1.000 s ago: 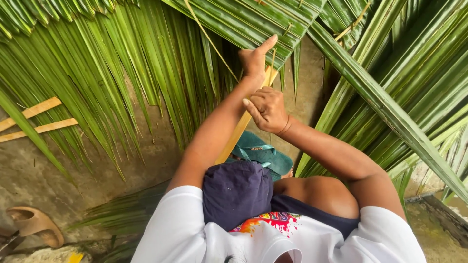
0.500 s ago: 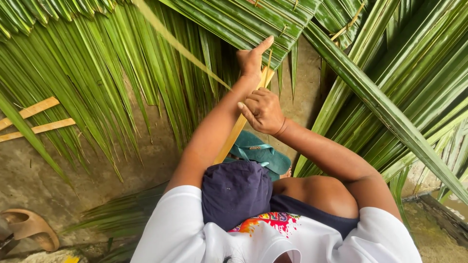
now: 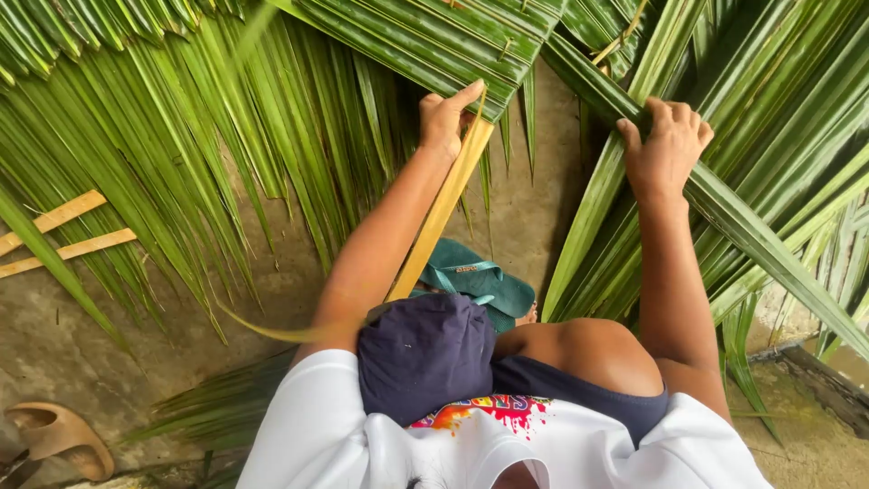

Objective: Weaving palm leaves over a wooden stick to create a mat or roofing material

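My left hand [image 3: 448, 118] pinches the woven frond's [image 3: 434, 36] edge, my right [image 3: 665, 149] grips a leaflet [image 3: 724, 199], bare concrete [image 3: 525, 208] between.

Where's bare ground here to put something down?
Bare concrete floor shows lower left, between the two pale wooden slats and the tan sandal. Another strip lies beyond the teal flip-flop. Green palm fronds crowd elsewhere.
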